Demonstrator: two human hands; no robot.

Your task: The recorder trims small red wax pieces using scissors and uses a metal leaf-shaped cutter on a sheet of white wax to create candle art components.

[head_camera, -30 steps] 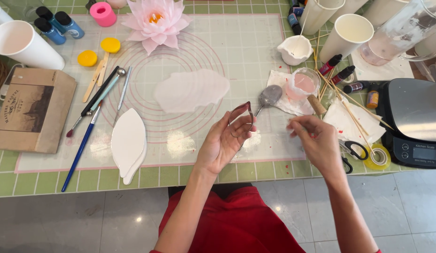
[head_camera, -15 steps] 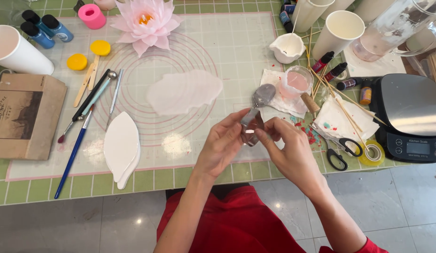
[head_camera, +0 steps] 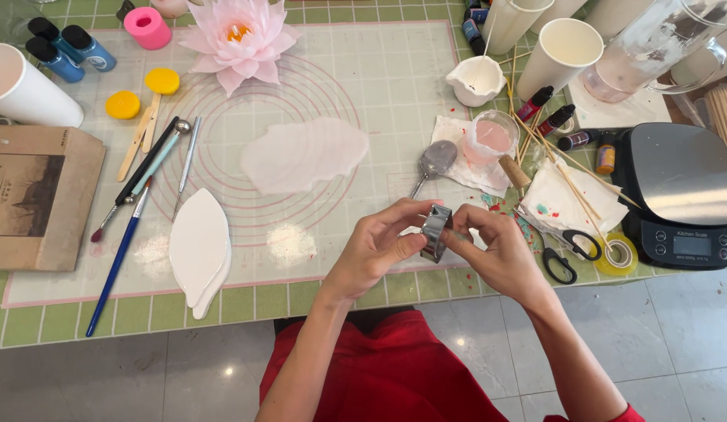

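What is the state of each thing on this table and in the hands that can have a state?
Metal cutter: held up between both hands.
Left hand: pinching the cutter.
Right hand: pinching the cutter.
Scissors: lying shut.
Spoon: lying bowl up.
Small clear cup: upright, pink inside.
Paper cup: upright, empty.
Kitchen scale: platform bare.
Blue bottles: capped.

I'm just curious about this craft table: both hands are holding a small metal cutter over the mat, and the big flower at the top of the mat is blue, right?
Not quite. The head view shows the flower is pink with a yellow centre, not blue. The rest holds: the left hand and right hand hold the small metal cutter over the mat.
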